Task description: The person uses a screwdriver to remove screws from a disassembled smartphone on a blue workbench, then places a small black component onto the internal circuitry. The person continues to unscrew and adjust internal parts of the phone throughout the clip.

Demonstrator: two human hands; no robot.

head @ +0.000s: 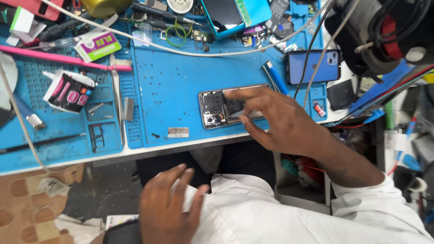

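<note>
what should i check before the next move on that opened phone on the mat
1. Opened phone lies flat on the blue mat: ok.
2. Right hand is on the phone, fingertips over its open back: ok.
3. What the right fingers pinch: cannot tell, blurred.
4. Left hand is off the bench, resting on white cloth at the lap, so the phone is not steadied by it: not ok.
5. Small metal strip lies loose near the mat's front edge, close to the phone: not ok.
6. White cable crosses the mat behind the phone, apart from it: ok.
</note>
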